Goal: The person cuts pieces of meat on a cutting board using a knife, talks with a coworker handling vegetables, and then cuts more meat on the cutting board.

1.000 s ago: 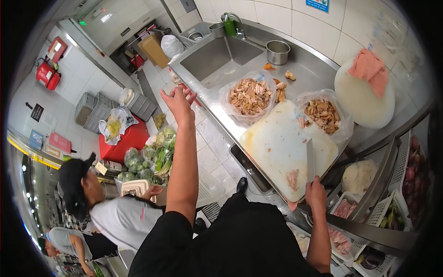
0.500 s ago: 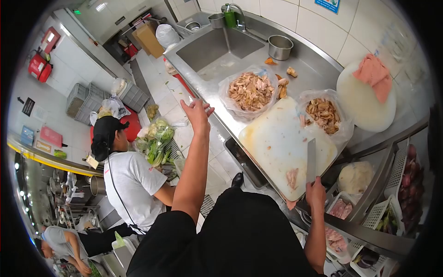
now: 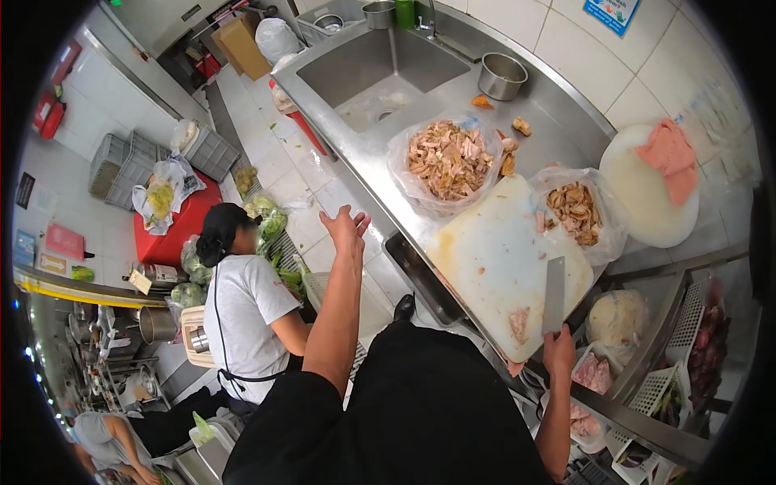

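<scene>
My right hand point(image 3: 558, 354) grips the handle of a cleaver point(image 3: 554, 295), its broad blade resting over the lower right part of a white cutting board point(image 3: 477, 267). Close to the blade lies a piece of pale meat point(image 3: 519, 323) on the board. Raised in the air left of the counter, my left hand point(image 3: 346, 229) holds nothing, its fingers spread. A clear bag of chopped meat point(image 3: 446, 160) stands at the board's upper left. Another bag of browner cut pieces point(image 3: 574, 212) sits on the board's right side.
A steel sink point(image 3: 380, 77) and a metal pot point(image 3: 502, 77) are at the back. A round white board point(image 3: 647, 186) with a pink cloth point(image 3: 669, 158) leans by the wall. Baskets point(image 3: 659, 396) stand below right. A co-worker point(image 3: 250, 315) is close on my left.
The view has shifted slightly. My left hand has dropped a little and stays spread. The cleaver remains in my right hand over the board. The co-worker at left has turned and leans lower.
</scene>
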Motion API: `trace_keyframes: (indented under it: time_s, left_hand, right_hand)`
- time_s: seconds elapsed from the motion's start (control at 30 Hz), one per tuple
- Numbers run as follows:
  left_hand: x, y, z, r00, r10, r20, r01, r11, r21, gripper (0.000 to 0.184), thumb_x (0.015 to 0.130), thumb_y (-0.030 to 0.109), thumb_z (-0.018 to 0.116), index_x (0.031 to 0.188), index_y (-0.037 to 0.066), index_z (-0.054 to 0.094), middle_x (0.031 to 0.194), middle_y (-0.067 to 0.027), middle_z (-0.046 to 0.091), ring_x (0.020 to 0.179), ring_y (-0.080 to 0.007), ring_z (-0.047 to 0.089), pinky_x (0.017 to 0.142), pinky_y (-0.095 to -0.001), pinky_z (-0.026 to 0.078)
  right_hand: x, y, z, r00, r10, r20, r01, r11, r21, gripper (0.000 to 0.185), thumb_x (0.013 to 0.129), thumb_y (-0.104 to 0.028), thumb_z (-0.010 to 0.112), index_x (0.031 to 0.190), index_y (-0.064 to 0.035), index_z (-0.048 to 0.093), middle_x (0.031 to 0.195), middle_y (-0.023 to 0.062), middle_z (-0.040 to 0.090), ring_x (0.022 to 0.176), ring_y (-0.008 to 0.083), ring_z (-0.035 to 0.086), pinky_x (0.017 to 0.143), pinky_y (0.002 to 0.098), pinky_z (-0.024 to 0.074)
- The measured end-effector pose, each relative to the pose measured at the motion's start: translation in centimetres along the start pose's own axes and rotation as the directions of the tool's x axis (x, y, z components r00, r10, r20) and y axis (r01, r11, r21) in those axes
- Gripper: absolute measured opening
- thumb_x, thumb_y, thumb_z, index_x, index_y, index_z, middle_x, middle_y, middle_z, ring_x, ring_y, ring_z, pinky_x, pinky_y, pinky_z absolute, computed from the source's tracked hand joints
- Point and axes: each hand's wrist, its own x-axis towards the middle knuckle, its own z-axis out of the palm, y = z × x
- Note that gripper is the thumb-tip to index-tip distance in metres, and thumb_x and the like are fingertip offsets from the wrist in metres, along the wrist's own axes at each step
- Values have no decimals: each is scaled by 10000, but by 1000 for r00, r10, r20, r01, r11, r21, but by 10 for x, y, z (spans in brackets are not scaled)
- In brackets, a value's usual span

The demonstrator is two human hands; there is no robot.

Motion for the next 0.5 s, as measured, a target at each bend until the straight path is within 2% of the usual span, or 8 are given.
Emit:
trace_keyframes:
  time_s: [0.13,0.27,0.37,0.43,0.5]
  left_hand:
    - [14,-11,-6,996,-79,-39,77,996,-48,988,884,71,588,1585,196,-95,1325,-248,422,851,-310,615,637,-405,607]
    - [27,-6,-2,992,-112,-51,108,990,-88,995,882,71,597,1584,211,-94,1308,-238,428,834,-301,616,635,-401,608]
    - [30,20,15,996,-84,1,83,989,-122,998,882,70,603,1584,217,-92,1317,-234,423,815,-294,613,625,-401,604]
    - [28,41,28,998,14,56,-5,987,-160,988,893,79,609,1582,215,-85,1435,-231,331,903,-344,615,706,-441,609]
    - [24,63,40,991,86,104,-70,986,-150,982,898,75,602,1583,218,-86,1426,-231,343,899,-338,617,704,-435,607]
  right_hand:
    - [-2,-5,-1,999,47,-20,-49,996,-75,383,931,-270,557,1214,-12,556,1021,253,702,965,455,663,828,526,508]
    - [-3,-7,1,1000,0,-30,-1,999,-33,369,925,-260,566,1191,-5,563,1003,245,706,949,452,667,815,526,512]
    - [-2,-4,3,1000,5,-28,-6,999,-34,366,923,-257,570,1186,-3,566,1008,243,707,955,451,667,817,521,513]
    - [-3,-1,4,1000,1,-26,-1,1000,-20,368,923,-257,572,1188,-2,568,1013,243,707,958,451,666,818,518,514]
    - [-4,-2,3,999,-6,-37,7,1000,7,375,922,-255,574,1196,1,569,1026,252,703,971,454,662,826,515,512]
